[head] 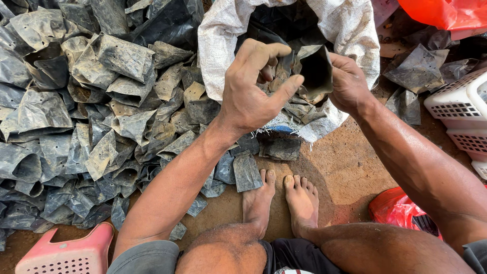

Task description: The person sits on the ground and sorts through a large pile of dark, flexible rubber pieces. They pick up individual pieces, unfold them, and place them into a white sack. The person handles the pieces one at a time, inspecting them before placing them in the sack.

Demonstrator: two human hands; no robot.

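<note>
My right hand holds a small dusty black plastic bag, its mouth spread into a square opening, over the white woven sack. My left hand is beside it, thumb and fingers curled and pinching the bag's near edge together with some flattened black bags. The sack's mouth is open and several more crumpled black bags lie inside it. My bare feet rest on the brown earth just below the sack.
A large heap of flattened, dusty black plastic bags covers the ground to the left. A pink plastic stool stands at the lower left. A white perforated crate is at the right edge, with red plastic bags below and above.
</note>
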